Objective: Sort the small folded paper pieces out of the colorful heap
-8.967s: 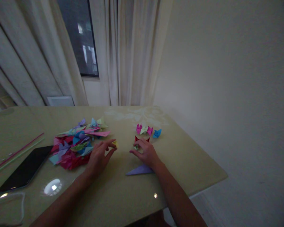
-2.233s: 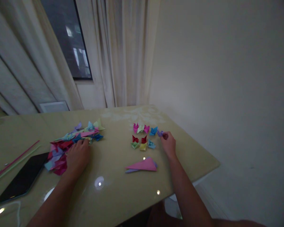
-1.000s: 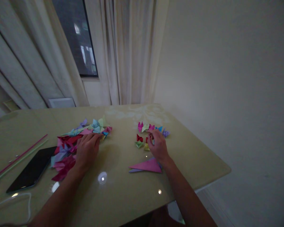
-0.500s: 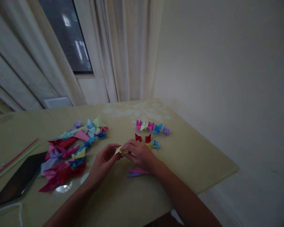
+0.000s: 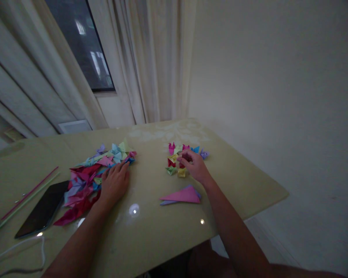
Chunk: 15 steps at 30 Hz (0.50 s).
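Note:
My left hand (image 5: 116,183) lies over the right side of a pile of folded coloured papers (image 5: 85,179), fingers stretched out near a blue folded piece (image 5: 130,160). Over a group of small origami figures, my right hand (image 5: 193,164) pinches at a yellow origami figure (image 5: 174,158). Around it stand a magenta figure (image 5: 171,148), a green one (image 5: 171,170), another yellow one (image 5: 181,172) and a purple one (image 5: 203,153). Red figures are partly hidden by my right hand.
Pink and purple folded papers (image 5: 181,195) lie in front of the figures. To the left are a dark phone (image 5: 43,210), a pink stick (image 5: 31,191), a green stick (image 5: 34,199) and a white cable (image 5: 43,249). A wall borders the table (image 5: 243,185) on the right.
My hands have come apart from the yellow paper they held together. My left hand went left onto the pile; my right hand moved right and up to the figures with the yellow piece.

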Each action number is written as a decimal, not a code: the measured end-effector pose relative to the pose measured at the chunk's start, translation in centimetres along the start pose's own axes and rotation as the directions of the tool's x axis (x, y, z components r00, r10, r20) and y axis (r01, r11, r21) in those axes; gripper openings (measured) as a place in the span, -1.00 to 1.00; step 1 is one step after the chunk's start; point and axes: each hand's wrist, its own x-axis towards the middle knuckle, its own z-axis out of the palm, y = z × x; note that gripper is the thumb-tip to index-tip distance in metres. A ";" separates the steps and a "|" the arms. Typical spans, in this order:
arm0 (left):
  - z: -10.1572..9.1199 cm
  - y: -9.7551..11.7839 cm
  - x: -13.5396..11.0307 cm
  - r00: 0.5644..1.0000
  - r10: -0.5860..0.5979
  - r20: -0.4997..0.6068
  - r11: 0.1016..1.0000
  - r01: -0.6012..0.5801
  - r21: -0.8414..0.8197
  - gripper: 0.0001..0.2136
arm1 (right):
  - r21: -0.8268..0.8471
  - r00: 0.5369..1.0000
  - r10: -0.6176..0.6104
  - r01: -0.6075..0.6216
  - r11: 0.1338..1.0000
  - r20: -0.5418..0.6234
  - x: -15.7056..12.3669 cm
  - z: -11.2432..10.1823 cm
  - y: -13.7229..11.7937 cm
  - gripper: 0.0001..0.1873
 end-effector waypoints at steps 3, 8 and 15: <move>0.1 0.3 0.2 1.000 -0.008 0.026 1.000 0.008 0.012 -0.58 | -0.093 0.994 -0.082 0.089 0.992 0.074 -0.1 0.6 0.4 -0.77; 0.2 0.2 0.4 0.999 -0.030 0.024 0.999 0.029 0.026 -0.56 | -0.315 0.925 -0.207 0.309 0.897 0.317 -0.7 3.2 0.0 -0.90; 1.0 -0.1 0.5 0.999 0.053 0.013 0.996 -0.052 -0.077 -0.57 | -0.605 0.918 -0.157 0.362 0.709 0.364 -1.0 3.5 -0.1 -0.84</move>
